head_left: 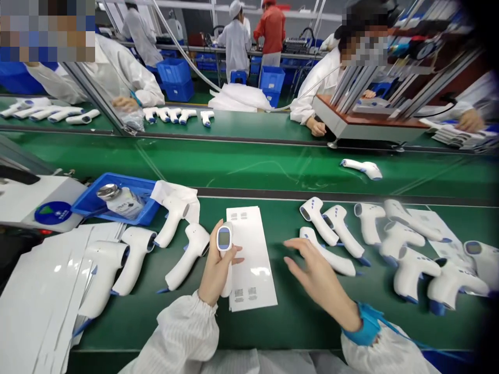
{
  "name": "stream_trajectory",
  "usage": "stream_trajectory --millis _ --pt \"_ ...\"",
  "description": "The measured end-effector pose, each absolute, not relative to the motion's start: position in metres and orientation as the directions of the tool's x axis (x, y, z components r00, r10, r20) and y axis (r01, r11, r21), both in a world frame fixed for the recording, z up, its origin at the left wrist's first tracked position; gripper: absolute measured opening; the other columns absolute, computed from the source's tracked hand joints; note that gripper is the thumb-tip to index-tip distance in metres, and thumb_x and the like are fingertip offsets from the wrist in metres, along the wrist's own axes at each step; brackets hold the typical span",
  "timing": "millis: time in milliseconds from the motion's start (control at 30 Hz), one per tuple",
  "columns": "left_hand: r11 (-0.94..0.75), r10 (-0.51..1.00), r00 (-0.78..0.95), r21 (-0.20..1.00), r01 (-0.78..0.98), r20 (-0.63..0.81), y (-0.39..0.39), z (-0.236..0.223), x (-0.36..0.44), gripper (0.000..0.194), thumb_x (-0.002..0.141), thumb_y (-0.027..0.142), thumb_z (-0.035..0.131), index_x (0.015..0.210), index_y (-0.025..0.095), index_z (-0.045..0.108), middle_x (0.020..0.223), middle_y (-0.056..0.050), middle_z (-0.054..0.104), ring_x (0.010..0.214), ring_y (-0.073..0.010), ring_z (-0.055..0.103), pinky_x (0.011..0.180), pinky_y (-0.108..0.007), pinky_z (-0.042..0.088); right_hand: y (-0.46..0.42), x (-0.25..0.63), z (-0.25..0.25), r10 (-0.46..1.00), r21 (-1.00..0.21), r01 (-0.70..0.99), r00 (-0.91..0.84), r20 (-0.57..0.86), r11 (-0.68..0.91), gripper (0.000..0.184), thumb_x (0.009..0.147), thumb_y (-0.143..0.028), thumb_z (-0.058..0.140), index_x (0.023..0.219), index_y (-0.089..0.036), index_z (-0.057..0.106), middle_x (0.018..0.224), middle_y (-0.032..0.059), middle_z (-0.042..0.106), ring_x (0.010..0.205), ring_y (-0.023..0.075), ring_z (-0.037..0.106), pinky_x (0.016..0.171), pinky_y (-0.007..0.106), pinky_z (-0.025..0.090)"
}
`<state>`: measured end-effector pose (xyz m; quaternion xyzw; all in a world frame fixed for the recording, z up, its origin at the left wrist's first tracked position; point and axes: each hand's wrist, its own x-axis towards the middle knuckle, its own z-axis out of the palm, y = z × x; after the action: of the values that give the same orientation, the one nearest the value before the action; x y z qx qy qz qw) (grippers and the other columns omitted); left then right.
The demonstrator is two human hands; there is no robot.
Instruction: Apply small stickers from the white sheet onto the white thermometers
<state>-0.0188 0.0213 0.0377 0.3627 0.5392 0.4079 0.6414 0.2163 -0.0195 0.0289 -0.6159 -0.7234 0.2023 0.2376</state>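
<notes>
- Head view: my left hand [212,267], closed round a thermometer [224,237], could drop it onto the sheet [255,244] through slack fingers.
- My open, empty right hand [322,278] could bump thermometers [345,235] right of it.

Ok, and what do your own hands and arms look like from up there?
Both hands are bare; white, finely striped sleeves gather at the wrists. The right wrist wears a bright blue band with a blue cord.
</notes>
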Motion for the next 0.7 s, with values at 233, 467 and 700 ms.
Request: stream_trajectory --millis 233,467,700 --pt "0.432 0.89 0.211 0.896 -0.102 -0.404 -0.02 0.025 -0.022 0.069 0.091 0.038 0.057 0.149 0.032 0.02 0.107 -0.003 0.061 0.108 -0.0225 0.06 0.099 -0.04 0.047 -0.044 0.164 0.0 0.953 -0.728 0.645 -0.301 0.035 0.231 0.017 0.093 -0.02 0.053 0.092 -0.024 0.07 0.106 0.0075 0.069 0.096 0.0248 0.063 0.081 0.043 0.054" --pt "0.373 0.915 0.197 0.925 -0.075 -0.353 -0.031 0.013 -0.018 0.064 0.095 0.039 0.051 0.149 0.033 0.018 0.134 -0.007 0.051 0.116 -0.0212 0.057 0.102 -0.036 0.042 -0.041 0.158 -0.01 0.965 -0.739 0.647 -0.264 0.01 0.185 0.014 0.092 -0.023 0.058 0.092 -0.026 0.072 0.106 0.0057 0.07 0.098 0.0259 0.059 0.081 0.044 0.049" --pt "0.363 0.919 0.183 0.93 -0.05 -0.349 -0.028 0.018 -0.017 0.063 0.093 0.035 0.053 0.148 0.031 0.022 0.14 -0.007 0.046 0.12 -0.0229 0.054 0.107 -0.039 0.037 -0.042 0.152 0.017 0.887 -0.793 0.542 -0.462 -0.007 0.276 0.014 0.08 -0.009 0.061 0.074 -0.021 0.062 0.09 0.0041 0.068 0.091 0.0221 0.061 0.079 0.039 0.049"
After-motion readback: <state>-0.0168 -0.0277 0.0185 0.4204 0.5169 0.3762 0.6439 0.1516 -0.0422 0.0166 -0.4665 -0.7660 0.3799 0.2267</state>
